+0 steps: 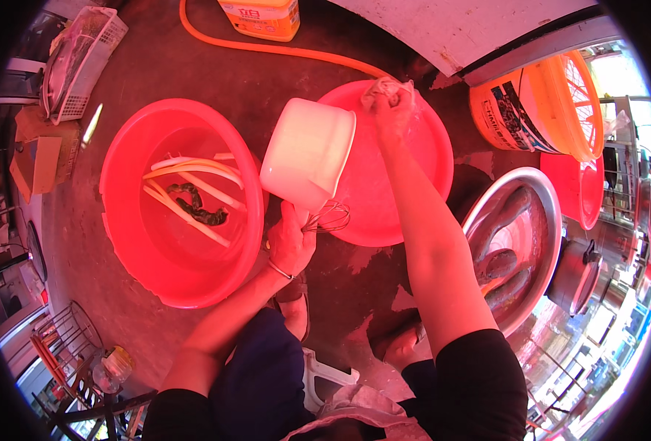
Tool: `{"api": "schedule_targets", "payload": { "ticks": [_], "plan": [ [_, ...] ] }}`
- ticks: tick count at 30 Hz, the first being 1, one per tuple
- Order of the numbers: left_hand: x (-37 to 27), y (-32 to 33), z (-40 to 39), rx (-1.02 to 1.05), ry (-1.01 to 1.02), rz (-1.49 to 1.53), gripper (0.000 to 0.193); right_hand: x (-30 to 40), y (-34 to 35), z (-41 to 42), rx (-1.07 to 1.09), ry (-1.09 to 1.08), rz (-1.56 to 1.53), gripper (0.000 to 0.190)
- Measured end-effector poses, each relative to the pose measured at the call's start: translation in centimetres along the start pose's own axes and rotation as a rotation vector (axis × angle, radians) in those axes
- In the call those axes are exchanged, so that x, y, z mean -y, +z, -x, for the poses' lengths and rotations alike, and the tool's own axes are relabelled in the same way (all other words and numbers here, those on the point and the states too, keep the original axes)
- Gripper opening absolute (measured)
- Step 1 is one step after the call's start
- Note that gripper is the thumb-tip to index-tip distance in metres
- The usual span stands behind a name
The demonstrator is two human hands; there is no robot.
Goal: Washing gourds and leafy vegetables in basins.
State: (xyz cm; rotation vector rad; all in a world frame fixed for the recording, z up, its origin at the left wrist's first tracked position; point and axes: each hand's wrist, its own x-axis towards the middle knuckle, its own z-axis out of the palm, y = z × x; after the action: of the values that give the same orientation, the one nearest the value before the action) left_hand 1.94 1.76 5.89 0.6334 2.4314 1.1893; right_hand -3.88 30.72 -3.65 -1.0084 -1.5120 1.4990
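My left hand (292, 242) grips the handle of a pale plastic dipper (306, 151), which is tipped on its side between two red plastic basins. The wire loops of a whisk (331, 218) stick out beside those fingers; I cannot tell whether the same hand holds it. At the far rim of the right red basin (369, 182), my right hand (396, 113) clutches a crumpled wet cloth (383, 91). Shallow water seems to cover that basin's bottom. Inside the left red basin (132, 237) lie several long pale-yellow stalks (199, 220) and a dark green twisted piece (210, 215).
Right of me stands a steel basin (551, 220) with long dark vegetables (496, 264). Beyond it are an orange bucket (510, 110) and a lidded pot (573, 275). An orange hose (281, 50) runs behind the basins, near a detergent jug (265, 19). A white stool (325, 380) is below me.
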Motion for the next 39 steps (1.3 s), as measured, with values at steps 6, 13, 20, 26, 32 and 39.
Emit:
{"api": "schedule_targets", "payload": {
  "ticks": [6,13,20,26,32,39],
  "plan": [
    [0.2,0.7,-0.1,-0.032,0.056,0.018,0.040,2.4,-9.2,2.9,0.185,0.036,0.630,0.027],
    [0.3,1.1,0.3,-0.052,0.060,0.022,0.035,4.6,-13.3,7.8,0.664,-0.153,1.178,0.057],
    [0.6,1.7,0.0,-0.063,0.104,-0.046,0.035,-1.7,-12.6,10.5,0.693,-0.456,1.406,0.047],
    [1.0,2.5,-0.2,-0.068,0.055,-0.080,0.040,-0.3,-12.6,7.4,0.333,0.536,0.153,0.032],
    [3.0,3.0,-1.8,-0.042,0.018,0.010,0.046,6.0,-12.0,16.9,0.723,-0.275,0.769,0.040],
    [-2.6,2.9,-2.7,-0.049,0.224,0.064,0.041,9.4,-13.0,20.4,0.631,-0.366,1.016,0.046]
  ]
}}
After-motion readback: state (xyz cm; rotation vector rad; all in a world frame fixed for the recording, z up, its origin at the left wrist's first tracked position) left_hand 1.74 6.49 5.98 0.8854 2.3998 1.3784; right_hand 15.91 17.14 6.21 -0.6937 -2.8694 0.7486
